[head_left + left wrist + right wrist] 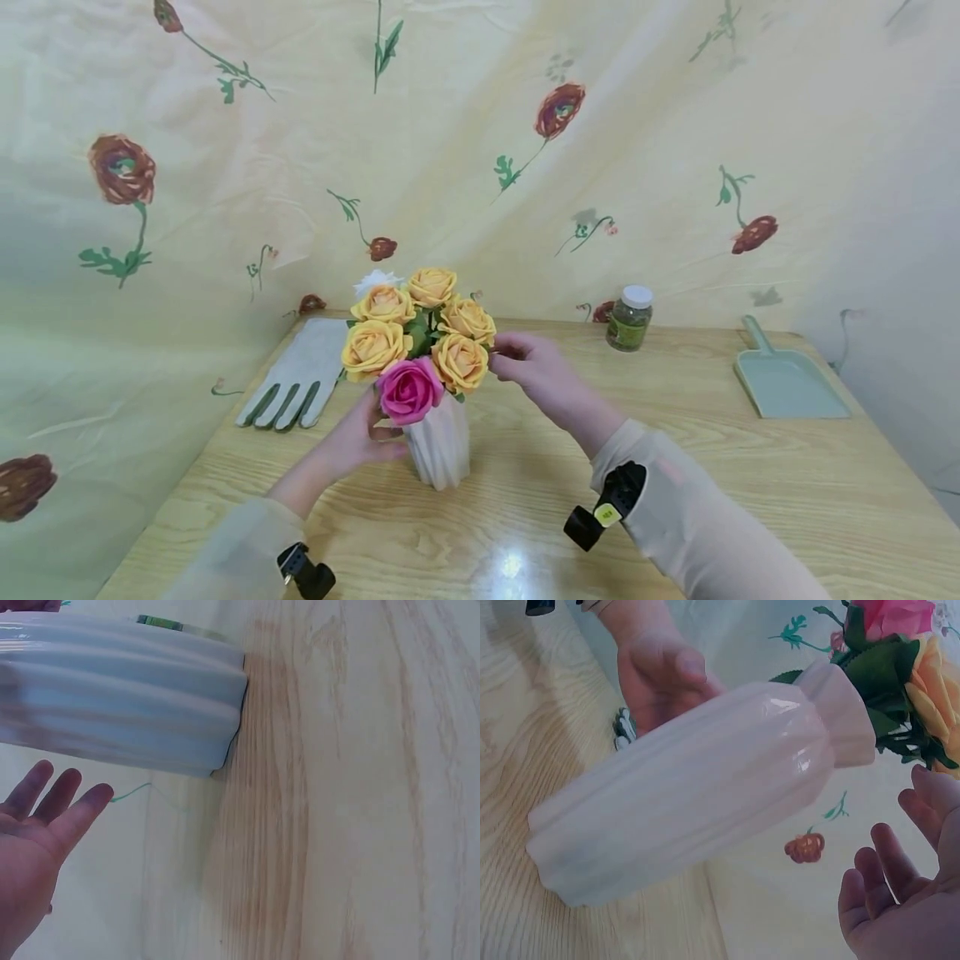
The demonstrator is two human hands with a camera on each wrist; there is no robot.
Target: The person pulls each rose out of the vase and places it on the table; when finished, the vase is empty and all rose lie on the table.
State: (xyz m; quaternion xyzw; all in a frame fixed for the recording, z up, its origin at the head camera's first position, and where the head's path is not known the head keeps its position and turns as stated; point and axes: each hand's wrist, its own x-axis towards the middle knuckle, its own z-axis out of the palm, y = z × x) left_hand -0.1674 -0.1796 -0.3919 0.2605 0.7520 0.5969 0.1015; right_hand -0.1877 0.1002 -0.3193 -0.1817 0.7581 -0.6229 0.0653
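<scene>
looking out through the head camera, i am seeing the pale ridged vase (444, 450) standing on the wooden table (510, 508). five yellow roses (460, 363) are crowding above it, a pink rose (410, 392) is leaning over its front, and a white flower (377, 282) is showing behind them. the person's left hand (360, 433) is hovering at the vase's left side, and the right hand (536, 371) is hovering on its right, beside the lowest yellow rose there. the two hands are sitting apart, one on either side of the vase. a gray glove (307, 358) is lying behind and left of the vase, a lidded jar (630, 321) is standing behind and right of it, and a pale green dustpan (787, 383) is lying farther out to its right.

switching to the left wrist camera, i am getting the vase sideways. the left fingers (81, 817) are stretching out straight, with a gap showing between their tips and the vase.

checking the right wrist camera, i am finding the vase slanting across the view. the left hand is sitting partly hidden beyond it, and i cannot tell whether its palm is touching. the right fingers (895, 862) are spreading loosely, uncurled, near the vase's mouth, and green leaves (881, 675) are spilling out there.
</scene>
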